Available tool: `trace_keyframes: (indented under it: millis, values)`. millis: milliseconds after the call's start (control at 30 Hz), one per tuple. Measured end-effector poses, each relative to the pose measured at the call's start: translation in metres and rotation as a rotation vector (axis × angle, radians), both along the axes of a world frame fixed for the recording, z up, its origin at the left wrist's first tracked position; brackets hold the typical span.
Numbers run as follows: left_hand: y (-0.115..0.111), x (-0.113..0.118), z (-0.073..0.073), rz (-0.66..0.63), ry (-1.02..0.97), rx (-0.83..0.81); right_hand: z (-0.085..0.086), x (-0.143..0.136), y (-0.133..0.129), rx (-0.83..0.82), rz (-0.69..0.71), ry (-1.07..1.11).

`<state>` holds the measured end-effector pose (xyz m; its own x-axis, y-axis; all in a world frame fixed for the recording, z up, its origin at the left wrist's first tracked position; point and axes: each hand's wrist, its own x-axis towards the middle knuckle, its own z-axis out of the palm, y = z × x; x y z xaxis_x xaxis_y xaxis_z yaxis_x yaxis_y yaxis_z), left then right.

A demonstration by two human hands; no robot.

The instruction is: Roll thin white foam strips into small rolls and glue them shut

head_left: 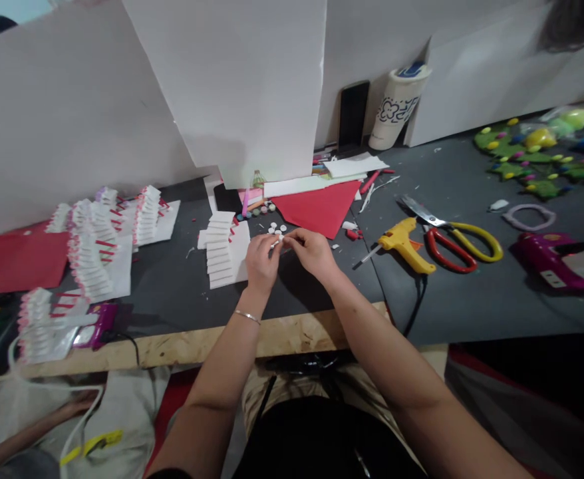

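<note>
My left hand (262, 261) is closed, its fingertips pinching a small white piece (275, 244) too small to name exactly. Close beside it, the fingers of my right hand (314, 254) are pressed together, and what lies between them cannot be made out. The fingertips of both hands nearly meet over the dark table. Several small white discs (283, 228) lie just beyond them. Left of my left hand is a white card (242, 249) bearing a stepped row of folded white strips (219, 253) with small red bits along its edge. Behind the hands lies a red sheet (319, 207).
To the right are a yellow glue gun (406, 247), scissors (451, 243) with red and yellow handles, and a purple device (554, 263). A cup (396, 106) and a phone (352, 116) stand at the back. More strip models (92, 246) sit left, near another person's arm (37, 422).
</note>
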<state>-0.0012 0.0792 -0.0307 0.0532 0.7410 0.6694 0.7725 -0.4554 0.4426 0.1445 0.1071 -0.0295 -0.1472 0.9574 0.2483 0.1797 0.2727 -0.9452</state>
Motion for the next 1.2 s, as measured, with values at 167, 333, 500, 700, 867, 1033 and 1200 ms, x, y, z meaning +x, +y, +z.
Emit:
trace_keyframes:
  millis: [167,333,500,700,867,1033,1200]
  values:
    - [0.0002,0.0007,0.0007,-0.042,-0.188,-0.097,-0.0006,0.0024,0.0036,0.009,-0.002,-0.008]
    - [0.0026,-0.0043,0.0009,-0.121,-0.340,-0.243,0.0009,0.0049,0.0023,0.049,0.070,0.004]
    - [0.0015,-0.0028,0.0017,-0.138,-0.291,-0.217,0.0008,0.0049,-0.0010,-0.033,0.007,0.037]
    - [0.0024,-0.0029,0.0008,-0.087,-0.312,-0.169,0.0013,0.0059,-0.0018,-0.026,0.019,-0.003]
    - [0.0034,-0.0040,0.0010,-0.063,-0.313,-0.158,0.0006,0.0038,-0.0035,-0.027,0.054,0.017]
    - [0.0026,-0.0033,0.0011,-0.067,-0.319,-0.137,-0.0004,0.0011,-0.0039,-0.038,0.073,0.041]
    - [0.0041,-0.0034,0.0001,-0.038,-0.327,-0.136,-0.0001,0.0022,-0.0027,-0.019,0.094,0.007]
